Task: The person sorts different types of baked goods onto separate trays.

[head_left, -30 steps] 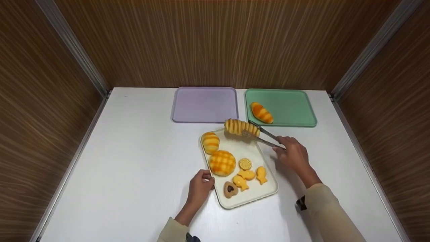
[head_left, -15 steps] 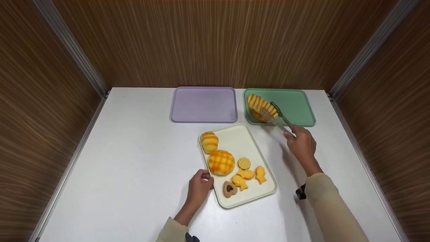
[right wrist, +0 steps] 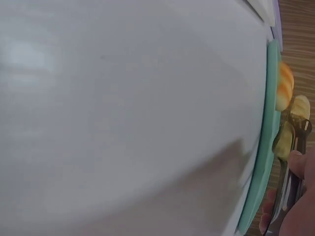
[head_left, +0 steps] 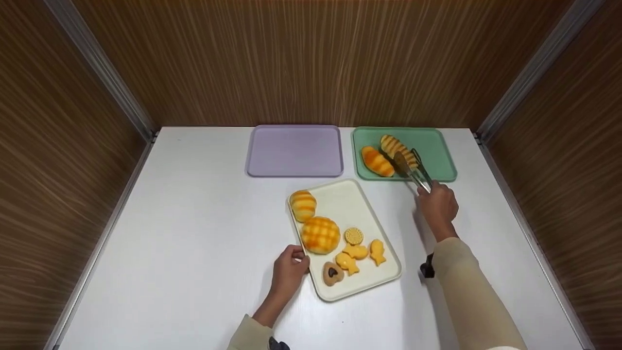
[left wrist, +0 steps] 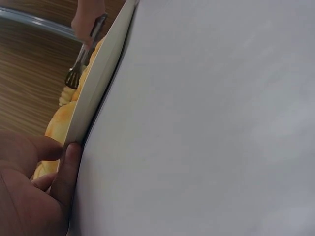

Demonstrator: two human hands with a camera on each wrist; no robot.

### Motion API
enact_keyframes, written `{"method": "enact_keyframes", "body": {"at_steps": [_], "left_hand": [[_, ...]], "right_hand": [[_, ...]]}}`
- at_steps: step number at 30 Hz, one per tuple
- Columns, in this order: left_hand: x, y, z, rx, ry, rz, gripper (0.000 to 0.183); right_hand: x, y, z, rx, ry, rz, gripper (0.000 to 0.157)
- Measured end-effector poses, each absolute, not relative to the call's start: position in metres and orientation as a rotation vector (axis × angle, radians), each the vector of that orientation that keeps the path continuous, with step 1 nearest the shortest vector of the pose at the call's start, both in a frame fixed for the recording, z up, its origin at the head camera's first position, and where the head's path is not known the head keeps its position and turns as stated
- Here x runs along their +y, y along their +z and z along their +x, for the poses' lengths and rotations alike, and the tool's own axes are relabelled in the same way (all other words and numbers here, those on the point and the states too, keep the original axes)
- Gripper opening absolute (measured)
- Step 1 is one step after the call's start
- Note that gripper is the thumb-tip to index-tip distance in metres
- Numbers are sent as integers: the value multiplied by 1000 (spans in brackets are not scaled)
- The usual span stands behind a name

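My right hand (head_left: 439,206) grips a pair of metal tongs (head_left: 421,176) above the front of the green tray (head_left: 440,160). Between the tong tips is a long striped bread roll (head_left: 394,145), over the tray and beside an orange-striped bread (head_left: 377,162) lying there. My left hand (head_left: 288,270) pinches the left rim of the cream tray (head_left: 350,194); in the left wrist view its thumb and fingers (left wrist: 71,162) take the rim from both sides. On that tray are a striped bun (head_left: 303,206), a round checkered bun (head_left: 320,235), several small fish-shaped and round biscuits and a heart biscuit (head_left: 333,274).
A purple tray (head_left: 295,150) lies at the back, left of the green one. The white table (head_left: 204,233) is walled in by wood-grain panels (head_left: 311,63) at the back and on both sides.
My right hand has carried the striped bread roll in the tongs from the cream tray's far end, back and right to the green tray. My left hand has stayed on the rim.
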State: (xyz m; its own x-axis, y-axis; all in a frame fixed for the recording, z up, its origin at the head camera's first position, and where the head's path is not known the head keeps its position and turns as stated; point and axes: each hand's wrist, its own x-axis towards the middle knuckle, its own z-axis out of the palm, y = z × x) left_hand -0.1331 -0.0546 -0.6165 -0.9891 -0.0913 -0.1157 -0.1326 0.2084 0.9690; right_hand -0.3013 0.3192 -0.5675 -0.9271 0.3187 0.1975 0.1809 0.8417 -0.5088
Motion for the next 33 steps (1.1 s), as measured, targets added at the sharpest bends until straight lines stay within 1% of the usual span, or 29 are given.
{"method": "enact_keyframes", "body": {"at_steps": [7, 16, 24, 33], "left_hand": [[-54, -617, -133, 2441, 1930, -227, 20], [-55, -617, -132, 2465, 1917, -220, 21], [-56, -612, -132, 2481, 1887, -239, 22], [-55, -614, -133, 2459, 1911, -245, 21]], "right_hand": [[316, -569, -304, -2788, 686, -373, 35], [315, -567, -302, -2848, 662, -370, 45], [315, -569, -302, -2815, 699, -360, 44], [313, -570, -299, -2822, 736, -379, 50]]}}
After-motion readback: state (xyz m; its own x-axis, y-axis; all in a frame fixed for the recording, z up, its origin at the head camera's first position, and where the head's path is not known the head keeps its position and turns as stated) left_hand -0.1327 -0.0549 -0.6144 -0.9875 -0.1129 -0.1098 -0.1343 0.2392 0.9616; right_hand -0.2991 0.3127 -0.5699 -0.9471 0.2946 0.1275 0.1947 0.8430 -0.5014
